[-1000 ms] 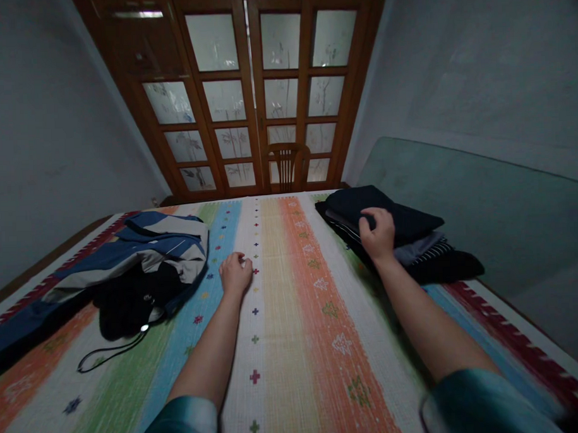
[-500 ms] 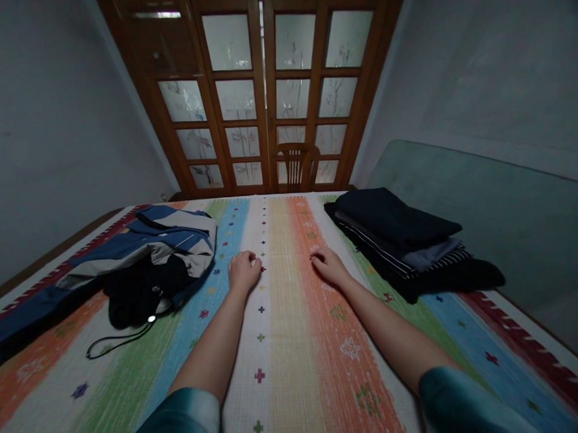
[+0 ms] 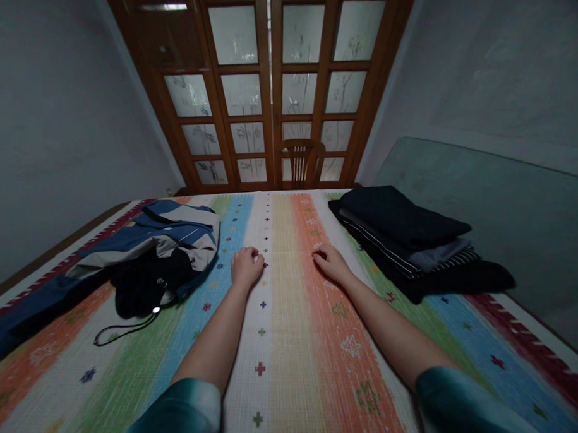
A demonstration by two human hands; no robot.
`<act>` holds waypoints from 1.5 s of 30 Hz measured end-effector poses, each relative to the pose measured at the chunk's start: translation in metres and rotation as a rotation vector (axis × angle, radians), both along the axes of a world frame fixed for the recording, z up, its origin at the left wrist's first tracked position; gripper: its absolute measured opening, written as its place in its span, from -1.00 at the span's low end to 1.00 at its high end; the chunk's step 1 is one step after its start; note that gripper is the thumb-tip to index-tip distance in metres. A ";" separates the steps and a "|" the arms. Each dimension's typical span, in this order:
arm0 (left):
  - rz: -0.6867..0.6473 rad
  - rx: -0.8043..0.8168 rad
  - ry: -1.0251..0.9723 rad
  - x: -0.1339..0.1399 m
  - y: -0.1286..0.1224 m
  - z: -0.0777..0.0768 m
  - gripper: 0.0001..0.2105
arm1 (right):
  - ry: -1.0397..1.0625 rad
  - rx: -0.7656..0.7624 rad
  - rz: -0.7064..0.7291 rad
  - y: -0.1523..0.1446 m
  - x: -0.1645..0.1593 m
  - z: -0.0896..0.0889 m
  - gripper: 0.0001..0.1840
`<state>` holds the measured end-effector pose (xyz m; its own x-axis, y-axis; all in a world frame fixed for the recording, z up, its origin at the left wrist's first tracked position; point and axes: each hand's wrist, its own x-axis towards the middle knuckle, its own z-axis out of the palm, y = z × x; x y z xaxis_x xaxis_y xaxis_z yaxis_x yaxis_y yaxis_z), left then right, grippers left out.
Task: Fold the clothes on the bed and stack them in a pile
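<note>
My left hand rests on the striped tablecloth, its fingers loosely curled in with nothing in them. Across the yellow stripe, on the orange one, lies my right hand, likewise curled and holding nothing. Left of my left hand lies a blue and grey jacket, with one sleeve stretched toward the near left. Bunched black fabric with a looped drawcord lies against it. A stack of folded dark clothes, with a striped piece among them, sits right of my right hand. Neither hand touches the clothes.
A wooden chair stands beyond the table's far edge, before wooden doors with glass panes. A pale green panel leans along the right wall. Grey walls rise on both sides.
The whole view has shifted slightly, so the clothes and doors appear a little further right. My hands stay in place on the tablecloth; nothing was taken or let go.
</note>
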<state>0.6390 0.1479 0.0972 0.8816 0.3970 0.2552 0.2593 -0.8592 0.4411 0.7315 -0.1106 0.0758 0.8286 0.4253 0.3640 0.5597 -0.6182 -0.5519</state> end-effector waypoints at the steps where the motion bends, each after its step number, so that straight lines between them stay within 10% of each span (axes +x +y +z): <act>1: 0.000 0.000 -0.003 0.000 0.000 0.000 -0.81 | 0.000 -0.003 -0.003 0.000 0.000 0.000 -0.82; 45: 0.005 0.037 0.059 -0.001 -0.003 0.006 -0.77 | -0.062 0.026 0.013 0.000 0.007 -0.010 -0.85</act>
<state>0.6377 0.1444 0.1029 0.8936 0.3927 0.2177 0.2881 -0.8733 0.3929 0.7382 -0.1109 0.0660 0.7986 0.4258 0.4254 0.6012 -0.5967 -0.5314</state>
